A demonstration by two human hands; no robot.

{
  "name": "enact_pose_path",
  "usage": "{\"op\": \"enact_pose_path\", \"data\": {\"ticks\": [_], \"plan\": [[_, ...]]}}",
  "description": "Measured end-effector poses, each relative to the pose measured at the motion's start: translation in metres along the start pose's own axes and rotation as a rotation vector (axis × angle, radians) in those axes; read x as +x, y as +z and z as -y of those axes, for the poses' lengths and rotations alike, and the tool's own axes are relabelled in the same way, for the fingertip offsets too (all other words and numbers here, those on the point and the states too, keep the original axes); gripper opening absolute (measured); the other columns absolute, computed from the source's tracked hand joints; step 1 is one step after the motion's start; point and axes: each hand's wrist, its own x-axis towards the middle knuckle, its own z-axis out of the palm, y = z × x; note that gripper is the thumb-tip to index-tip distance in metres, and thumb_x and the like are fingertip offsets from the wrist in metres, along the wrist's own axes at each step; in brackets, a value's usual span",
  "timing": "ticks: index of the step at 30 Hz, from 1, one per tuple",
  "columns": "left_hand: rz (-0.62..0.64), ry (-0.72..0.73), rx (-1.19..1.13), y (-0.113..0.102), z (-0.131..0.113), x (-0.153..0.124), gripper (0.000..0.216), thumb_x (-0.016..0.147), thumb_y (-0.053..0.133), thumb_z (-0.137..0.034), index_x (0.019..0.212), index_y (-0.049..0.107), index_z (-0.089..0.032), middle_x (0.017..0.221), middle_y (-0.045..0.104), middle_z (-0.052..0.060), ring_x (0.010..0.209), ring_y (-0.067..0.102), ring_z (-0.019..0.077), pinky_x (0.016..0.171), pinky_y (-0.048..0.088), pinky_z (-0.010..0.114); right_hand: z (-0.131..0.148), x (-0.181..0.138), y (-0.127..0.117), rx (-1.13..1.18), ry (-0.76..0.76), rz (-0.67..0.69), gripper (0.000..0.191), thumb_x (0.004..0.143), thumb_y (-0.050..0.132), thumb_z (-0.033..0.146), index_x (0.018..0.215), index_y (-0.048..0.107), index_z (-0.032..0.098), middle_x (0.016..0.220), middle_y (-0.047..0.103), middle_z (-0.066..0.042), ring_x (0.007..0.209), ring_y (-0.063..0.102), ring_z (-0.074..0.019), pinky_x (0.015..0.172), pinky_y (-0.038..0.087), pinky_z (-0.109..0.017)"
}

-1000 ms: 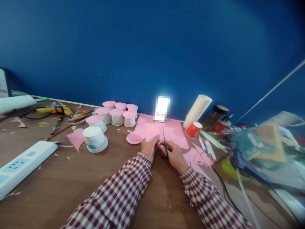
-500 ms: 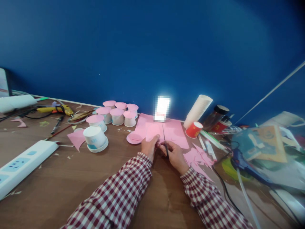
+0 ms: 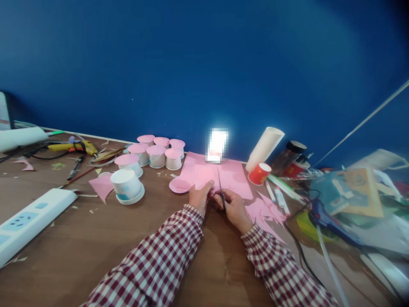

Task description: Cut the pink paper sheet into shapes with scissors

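The handles of the scissors [image 3: 220,187] are covered by the right hand [image 3: 234,208]; only the blades are seen. The edge of the pink paper [image 3: 204,175] held by the left hand [image 3: 200,197] is hidden under the fingers. The phone [image 3: 217,145] screen is pixelated. The power strip [image 3: 28,217] is cut off at the left edge. The heap at right [image 3: 354,200] is blurred; its contents cannot be told.

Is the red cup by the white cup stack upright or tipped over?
Tipped: the red cup lies on its side, white mouth facing right.
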Motion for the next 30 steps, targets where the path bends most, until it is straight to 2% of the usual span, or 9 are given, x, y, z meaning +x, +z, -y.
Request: {"op": "enact_pose_path", "data": {"ticks": [11, 30], "plan": [[-0.011, -0.003, 0.001, 0.0007, -0.0011, -0.0011, 0.028, 0.051, 0.077, -0.025, 0.066, 0.059, -0.01, 0.052, 0.058, 0.0, 0.044, 0.049, 0.0068, 0.042, 0.038, 0.019, -0.0028, 0.0002, -0.0001, -0.044, -0.003, -0.008, 0.028, 0.079, 0.06, 0.037, 0.094, 0.067, 0.015, 0.059, 0.052, 0.001, 0.054, 0.047, -0.0121, 0.05, 0.041, -0.022], [-0.012, 0.001, 0.017, 0.0002, 0.0001, -0.0001, 0.026, 0.053, 0.076, -0.026, 0.066, 0.059, -0.01, 0.053, 0.058, 0.0, 0.044, 0.049, 0.0068, 0.042, 0.038, 0.019, -0.0009, 0.0003, 0.0004, -0.025, -0.004, 0.001, 0.024, 0.079, 0.06, 0.039, 0.087, 0.064, 0.017, 0.058, 0.051, 0.002, 0.052, 0.046, -0.0115, 0.049, 0.041, -0.022]]}}
